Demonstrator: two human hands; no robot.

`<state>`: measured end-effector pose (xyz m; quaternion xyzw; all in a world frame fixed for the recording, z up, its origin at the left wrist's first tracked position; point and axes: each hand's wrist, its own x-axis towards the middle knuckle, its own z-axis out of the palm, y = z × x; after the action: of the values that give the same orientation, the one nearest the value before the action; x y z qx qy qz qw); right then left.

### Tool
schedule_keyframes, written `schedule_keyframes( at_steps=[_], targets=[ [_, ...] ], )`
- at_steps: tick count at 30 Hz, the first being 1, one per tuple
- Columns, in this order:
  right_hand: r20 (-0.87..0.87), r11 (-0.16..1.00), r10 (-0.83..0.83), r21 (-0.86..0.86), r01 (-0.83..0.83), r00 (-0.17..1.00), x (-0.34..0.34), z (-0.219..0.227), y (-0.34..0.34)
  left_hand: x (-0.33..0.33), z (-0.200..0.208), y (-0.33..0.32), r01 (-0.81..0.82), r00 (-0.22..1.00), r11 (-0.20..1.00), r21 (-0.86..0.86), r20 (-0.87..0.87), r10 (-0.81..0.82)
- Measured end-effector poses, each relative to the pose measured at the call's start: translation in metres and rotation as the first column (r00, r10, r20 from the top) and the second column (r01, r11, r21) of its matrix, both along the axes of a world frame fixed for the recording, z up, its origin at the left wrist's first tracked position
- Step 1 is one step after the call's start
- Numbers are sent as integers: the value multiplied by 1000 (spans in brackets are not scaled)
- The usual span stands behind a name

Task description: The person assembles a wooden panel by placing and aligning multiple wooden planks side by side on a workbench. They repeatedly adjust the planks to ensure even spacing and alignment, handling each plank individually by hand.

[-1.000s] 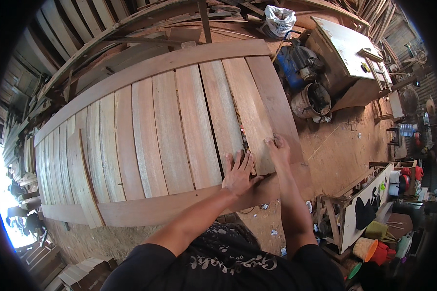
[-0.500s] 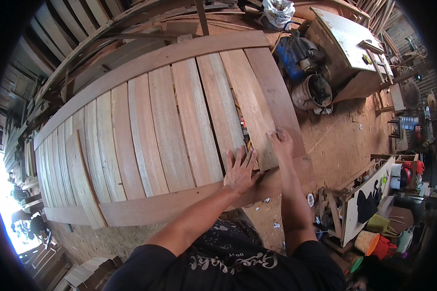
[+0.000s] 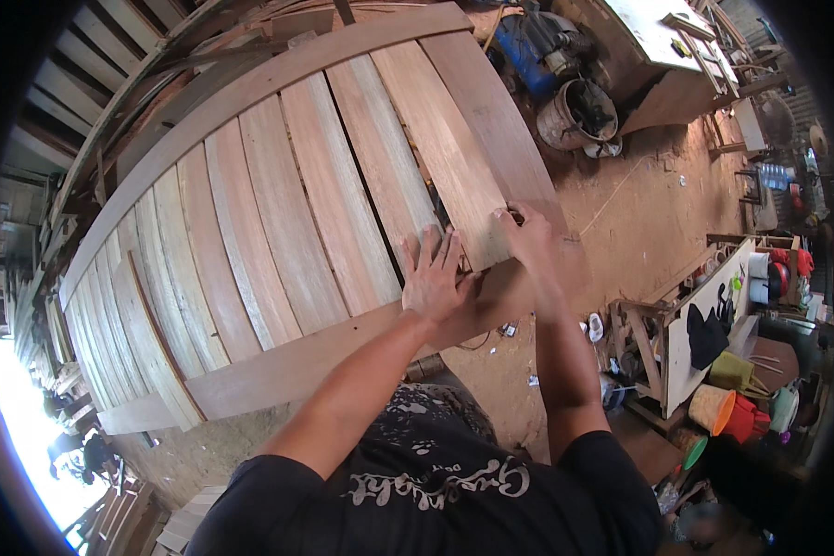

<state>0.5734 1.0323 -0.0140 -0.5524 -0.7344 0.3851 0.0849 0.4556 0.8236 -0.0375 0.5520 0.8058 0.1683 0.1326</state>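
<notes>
A large wooden panel with a frame (image 3: 278, 361) and several slats set side by side lies before me. My left hand (image 3: 433, 278) rests with fingers spread on the near end of one slat (image 3: 380, 139), close to the near rail. My right hand (image 3: 530, 237) has its fingers bent around the edge of the pale slat (image 3: 454, 148) next to the darker end board (image 3: 505, 120). A narrow gap shows between the two slats. What lies under my right fingertips is hidden.
A thin loose strip (image 3: 162, 329) lies across the panel's left part. Past the far right corner stand a dirty bucket (image 3: 576, 116) and a blue machine (image 3: 524, 51). At right, a wooden stand (image 3: 653, 347) holds up a pale board; an orange tub (image 3: 711, 410) is beside it.
My view has shifted, so the panel sits higher and further left in it. Both hands stay at the same slats; my right fingers are bent a little differently.
</notes>
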Motion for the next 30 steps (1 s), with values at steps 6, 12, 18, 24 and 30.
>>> schedule_keyframes(
  at_steps=[6, 12, 18, 24, 30],
  targets=[
    [28, 947, 123, 296, -126, 992, 31, 8, -26, 1, 0, -1, -9, 1000, 1000, 15, 0, 9],
    [3, 923, 131, 365, -123, 991, 35, -2, -34, -1, 6, 0, 3, 1000, 998, -61, 14, -2],
    [-27, 841, 165, 526, -127, 986, 38, -37, -30, -1, 9, 0, -3, 998, 1000, -7, 56, 3],
    [24, 835, 170, 528, -157, 985, 27, -27, -30, -1, 7, 0, -8, 1000, 1000, 9, 20, 7],
    [167, 829, 201, 497, -258, 965, 32, -20, -31, -2, 9, 7, 1, 999, 1000, 8, 48, -1]
  ],
)
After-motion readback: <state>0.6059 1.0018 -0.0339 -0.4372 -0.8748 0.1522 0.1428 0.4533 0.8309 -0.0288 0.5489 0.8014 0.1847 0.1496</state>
